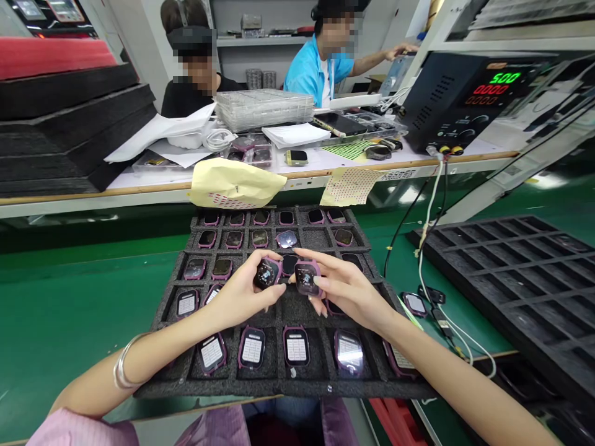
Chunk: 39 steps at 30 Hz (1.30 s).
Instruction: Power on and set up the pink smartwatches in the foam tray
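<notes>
your left hand (248, 291) pinches one purple-framed smartwatch (268, 273) between thumb and fingers; your right hand (351, 288) grips a second smartwatch (305, 279) the same way, just beside it. both, screens lit, are held over the middle of the black foam tray (260, 388), whose compartments hold more purple-framed watches (251, 348) in rows.

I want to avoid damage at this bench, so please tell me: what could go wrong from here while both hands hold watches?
The left hand holds a purple smartwatch close to a second smartwatch in the right hand; their cases might knock and scratch.
Both are held above the foam tray, so a slipped one could hit a watch lying there.
The right forearm passes near the white cable and might snag it.
</notes>
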Each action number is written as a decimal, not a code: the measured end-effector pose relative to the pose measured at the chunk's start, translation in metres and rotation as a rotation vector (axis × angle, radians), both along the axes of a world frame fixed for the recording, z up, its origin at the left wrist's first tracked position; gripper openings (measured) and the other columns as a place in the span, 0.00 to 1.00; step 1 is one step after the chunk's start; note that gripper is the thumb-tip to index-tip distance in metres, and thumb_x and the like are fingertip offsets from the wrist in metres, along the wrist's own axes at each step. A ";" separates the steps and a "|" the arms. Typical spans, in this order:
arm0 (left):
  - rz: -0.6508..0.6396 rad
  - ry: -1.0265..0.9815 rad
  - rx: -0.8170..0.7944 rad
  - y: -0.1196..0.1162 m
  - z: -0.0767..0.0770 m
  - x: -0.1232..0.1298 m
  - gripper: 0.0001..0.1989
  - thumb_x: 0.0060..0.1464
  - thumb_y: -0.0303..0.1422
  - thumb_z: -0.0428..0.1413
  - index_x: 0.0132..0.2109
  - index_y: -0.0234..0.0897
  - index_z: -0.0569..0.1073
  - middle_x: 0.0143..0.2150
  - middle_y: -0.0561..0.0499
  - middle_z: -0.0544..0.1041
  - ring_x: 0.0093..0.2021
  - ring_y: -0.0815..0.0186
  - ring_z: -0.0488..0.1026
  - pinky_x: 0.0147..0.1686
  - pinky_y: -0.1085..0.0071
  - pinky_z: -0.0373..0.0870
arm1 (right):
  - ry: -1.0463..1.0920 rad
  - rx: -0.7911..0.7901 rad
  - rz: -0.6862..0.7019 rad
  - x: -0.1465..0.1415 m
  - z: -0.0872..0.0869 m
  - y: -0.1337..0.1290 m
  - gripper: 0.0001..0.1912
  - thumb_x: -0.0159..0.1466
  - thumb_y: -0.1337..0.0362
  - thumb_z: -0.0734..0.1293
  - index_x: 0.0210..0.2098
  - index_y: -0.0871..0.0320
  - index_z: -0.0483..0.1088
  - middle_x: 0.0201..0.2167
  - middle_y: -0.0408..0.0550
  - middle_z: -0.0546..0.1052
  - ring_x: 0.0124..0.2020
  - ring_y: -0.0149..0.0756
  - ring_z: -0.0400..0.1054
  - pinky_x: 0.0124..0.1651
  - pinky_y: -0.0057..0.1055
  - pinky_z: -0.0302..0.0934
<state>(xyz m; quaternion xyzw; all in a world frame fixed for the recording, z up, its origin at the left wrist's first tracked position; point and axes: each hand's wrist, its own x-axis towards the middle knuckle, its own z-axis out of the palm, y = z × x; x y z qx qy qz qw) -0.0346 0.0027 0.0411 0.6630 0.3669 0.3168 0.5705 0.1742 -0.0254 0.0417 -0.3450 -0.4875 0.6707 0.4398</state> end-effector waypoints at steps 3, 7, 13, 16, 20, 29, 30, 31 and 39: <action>0.016 -0.170 -0.185 0.001 0.001 0.002 0.18 0.49 0.27 0.55 0.48 0.36 0.63 0.33 0.53 0.70 0.28 0.69 0.71 0.29 0.71 0.71 | 0.023 -0.040 0.004 0.001 -0.001 0.001 0.23 0.60 0.65 0.68 0.54 0.59 0.67 0.30 0.45 0.73 0.22 0.29 0.68 0.21 0.25 0.62; 0.061 -0.310 -0.317 0.001 0.002 0.004 0.17 0.48 0.25 0.53 0.47 0.35 0.64 0.37 0.49 0.74 0.39 0.63 0.74 0.35 0.67 0.73 | 0.003 -0.042 -0.033 0.001 -0.002 0.003 0.21 0.58 0.67 0.68 0.52 0.59 0.67 0.33 0.46 0.74 0.23 0.30 0.70 0.21 0.24 0.63; 0.061 -0.359 -0.378 0.002 0.000 0.005 0.17 0.46 0.23 0.52 0.46 0.35 0.67 0.36 0.49 0.76 0.39 0.62 0.74 0.37 0.65 0.74 | -0.069 0.031 -0.095 0.003 -0.006 0.002 0.26 0.59 0.68 0.67 0.57 0.59 0.62 0.44 0.56 0.76 0.24 0.33 0.73 0.20 0.27 0.64; 0.037 -0.353 -0.365 0.002 -0.003 0.004 0.17 0.47 0.23 0.52 0.46 0.36 0.67 0.37 0.48 0.76 0.40 0.62 0.75 0.37 0.65 0.74 | -0.079 0.065 -0.083 0.004 -0.009 0.002 0.27 0.60 0.68 0.67 0.58 0.59 0.61 0.45 0.57 0.76 0.25 0.35 0.74 0.20 0.28 0.66; 0.018 -0.339 -0.332 0.002 -0.004 0.003 0.17 0.48 0.23 0.51 0.47 0.36 0.67 0.38 0.48 0.76 0.41 0.62 0.75 0.37 0.65 0.75 | -0.098 0.097 -0.088 0.005 -0.010 0.001 0.27 0.60 0.68 0.67 0.59 0.59 0.62 0.45 0.56 0.76 0.24 0.34 0.74 0.21 0.28 0.66; -0.002 -0.332 -0.306 0.001 -0.004 0.003 0.16 0.49 0.22 0.51 0.47 0.36 0.67 0.39 0.48 0.76 0.41 0.62 0.74 0.37 0.65 0.76 | -0.151 0.111 -0.128 0.002 -0.005 -0.001 0.24 0.61 0.65 0.68 0.57 0.59 0.63 0.44 0.57 0.77 0.22 0.32 0.73 0.19 0.26 0.64; -0.007 -0.334 -0.301 0.001 -0.004 0.003 0.16 0.49 0.22 0.51 0.47 0.36 0.67 0.39 0.48 0.76 0.41 0.62 0.74 0.37 0.65 0.76 | -0.168 0.114 -0.137 0.001 -0.005 -0.001 0.24 0.61 0.65 0.68 0.56 0.60 0.64 0.44 0.57 0.77 0.21 0.31 0.72 0.19 0.25 0.64; -0.012 -0.336 -0.296 0.001 -0.004 0.003 0.16 0.50 0.22 0.51 0.47 0.36 0.67 0.39 0.48 0.75 0.41 0.62 0.74 0.37 0.64 0.76 | -0.183 0.117 -0.145 0.001 -0.005 -0.001 0.24 0.61 0.65 0.68 0.56 0.60 0.64 0.43 0.57 0.78 0.20 0.30 0.72 0.19 0.25 0.64; 0.003 -0.349 -0.268 -0.001 0.001 0.003 0.12 0.54 0.30 0.57 0.46 0.35 0.67 0.39 0.47 0.76 0.40 0.61 0.76 0.35 0.65 0.77 | -0.183 0.137 -0.105 0.004 -0.005 0.000 0.24 0.62 0.64 0.67 0.56 0.59 0.63 0.44 0.55 0.76 0.21 0.30 0.72 0.20 0.26 0.65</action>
